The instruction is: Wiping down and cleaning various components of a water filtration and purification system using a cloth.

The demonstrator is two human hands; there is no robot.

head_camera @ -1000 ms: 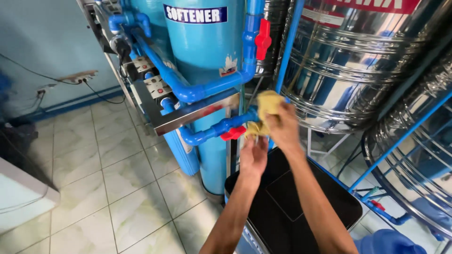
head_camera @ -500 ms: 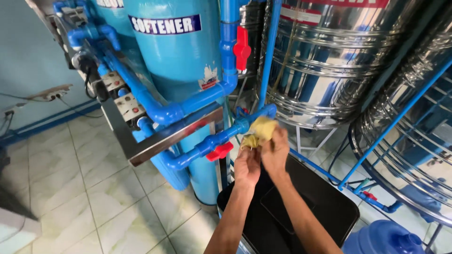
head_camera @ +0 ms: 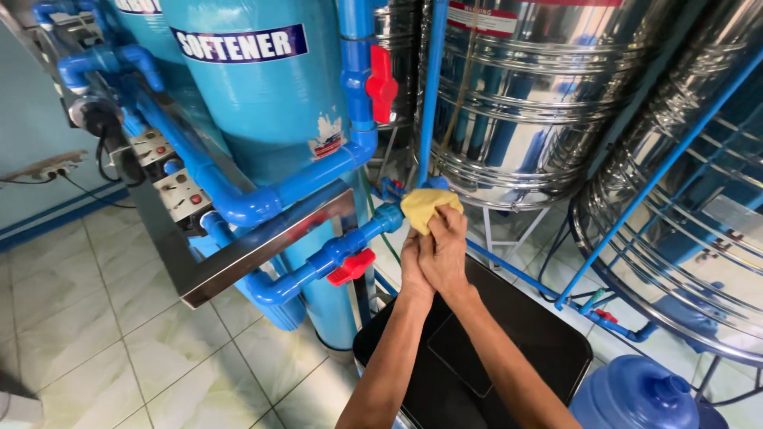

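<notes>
**poster1:** Hands first, since they're nearest the camera. Right hand [head_camera: 447, 253] is curled shut round a yellow cloth [head_camera: 427, 208], fingers [head_camera: 450, 222] wrapped over its near edge, so the wad bulges out past the fingertips on the far side. Left hand [head_camera: 412, 270] lies flat against the right, touching it. Can't tell whether it actually grips any cloth or just backs the other hand up.

**poster2:** Cloth is pushed onto the blue pipe elbow [head_camera: 388, 214], right? Above the red valve handle [head_camera: 350, 266]?

**poster1:** Yep, just right of that elbow, touching it. My take on doing this well: bunch it tight, keep pressure through the fingertips, work round the joint rather than dabbing one face, and keep clear of that red handle.

**poster2:** And behind?

**poster1:** Black bin [head_camera: 524, 342] beneath the forearms, blue filter tank [head_camera: 262, 87] far left, ribbed steel tank [head_camera: 524, 103] beyond the cloth.
</notes>
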